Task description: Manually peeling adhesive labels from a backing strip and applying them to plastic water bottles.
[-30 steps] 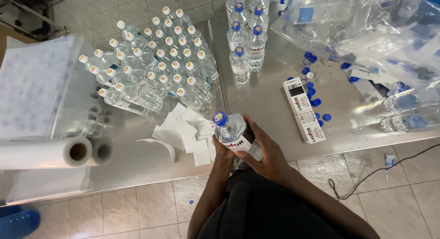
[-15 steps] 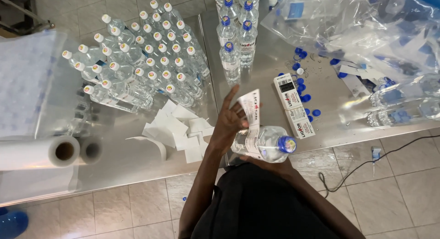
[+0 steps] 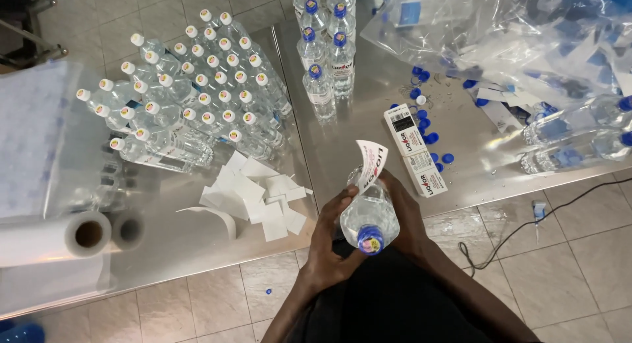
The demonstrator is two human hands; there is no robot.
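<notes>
Hands [image 3: 368, 218] grip bottle [image 3: 367, 214], label [image 3: 370, 164] half-peeled; right hand [image 3: 407, 214] mostly hidden.

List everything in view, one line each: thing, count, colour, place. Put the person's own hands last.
held bottle: one, clear with blue cap, in both hands, cap toward the camera
label: one, white with red and black print, partly peeled, curling off the held bottle
white-capped bottles: dozens, clear, packed together on the table's left half
blue-capped bottles: about seven, clear, upright at the top centre
label strips: two, white, flat right of the held bottle
backing papers: a loose pile, white, left of the hands
loose caps: several, blue, by the label strips
film roll: one, clear, table's left edge
plastic bags: crumpled, clear, top right
table: steel
left hand: grips the bottle
right hand: supports the bottle
</notes>
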